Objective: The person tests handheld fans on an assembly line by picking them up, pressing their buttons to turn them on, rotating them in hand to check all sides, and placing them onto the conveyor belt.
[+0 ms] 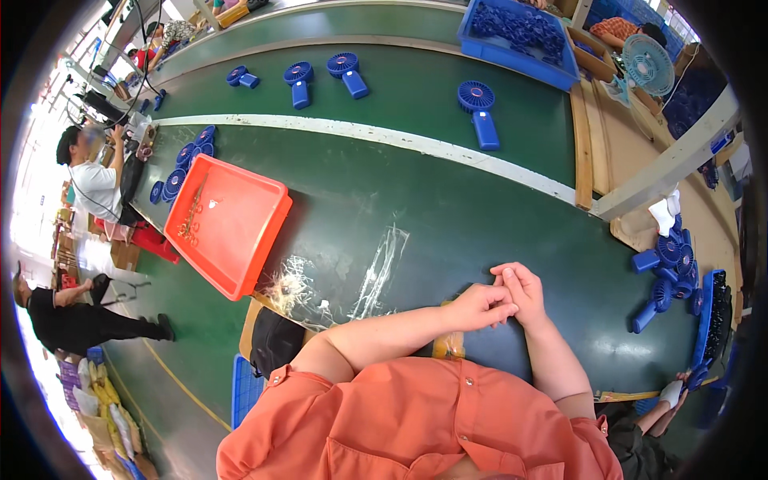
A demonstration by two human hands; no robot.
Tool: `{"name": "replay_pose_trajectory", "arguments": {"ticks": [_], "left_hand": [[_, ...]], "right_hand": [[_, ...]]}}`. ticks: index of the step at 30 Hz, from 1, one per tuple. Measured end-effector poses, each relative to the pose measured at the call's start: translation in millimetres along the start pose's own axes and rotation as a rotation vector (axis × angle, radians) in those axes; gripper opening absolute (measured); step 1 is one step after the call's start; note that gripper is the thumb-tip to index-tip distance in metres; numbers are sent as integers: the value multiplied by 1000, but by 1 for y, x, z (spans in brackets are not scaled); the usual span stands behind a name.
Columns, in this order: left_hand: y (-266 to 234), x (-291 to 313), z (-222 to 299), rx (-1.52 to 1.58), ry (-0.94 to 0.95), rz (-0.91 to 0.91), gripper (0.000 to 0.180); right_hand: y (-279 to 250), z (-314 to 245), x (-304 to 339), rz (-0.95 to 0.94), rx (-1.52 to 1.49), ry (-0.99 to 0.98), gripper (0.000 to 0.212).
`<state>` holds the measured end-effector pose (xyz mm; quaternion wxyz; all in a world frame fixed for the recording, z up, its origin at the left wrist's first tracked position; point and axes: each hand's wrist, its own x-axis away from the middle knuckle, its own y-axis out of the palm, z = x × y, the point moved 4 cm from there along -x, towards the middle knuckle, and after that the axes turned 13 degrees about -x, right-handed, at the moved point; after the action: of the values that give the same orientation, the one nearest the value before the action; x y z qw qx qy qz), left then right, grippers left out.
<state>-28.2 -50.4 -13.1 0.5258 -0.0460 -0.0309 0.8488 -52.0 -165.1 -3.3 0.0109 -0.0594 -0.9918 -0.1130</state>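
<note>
Over the near edge of the green worktable (448, 232), my left hand (482, 306) and my right hand (524, 292) meet in front of my body. The fingers of my left hand are closed and press against those of my right. My right hand is bent over at the fingers and touches the left. No object shows between them, though their undersides are hidden. Left of my hands stands an orange-red tray (232, 232) with a few small parts in it. Blue handheld fans (676, 268) are heaped to the right of my hands.
Beyond a white rail (360, 130), several blue fans (478, 112) lie on a green belt (400, 96). A blue crate (520, 56) of blue parts stands at the far right. More fans (178, 172) lie behind the tray. Tape scraps (292, 284) stick to the table. A person (100, 180) works at far left.
</note>
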Motion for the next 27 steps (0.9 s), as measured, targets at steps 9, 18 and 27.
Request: {"name": "replay_pose_trajectory", "arguments": {"ticks": [9, 18, 27], "left_hand": [[-78, 35, 71, -360, 131, 200, 15], [-283, -17, 41, -987, -178, 756, 31], [-361, -142, -11, -1421, -561, 657, 68]], "right_hand": [[16, -22, -16, -221, 403, -119, 16], [-20, -68, -175, -40, 1169, -496, 22], [-55, -41, -258, 60, 1320, -201, 20]]}}
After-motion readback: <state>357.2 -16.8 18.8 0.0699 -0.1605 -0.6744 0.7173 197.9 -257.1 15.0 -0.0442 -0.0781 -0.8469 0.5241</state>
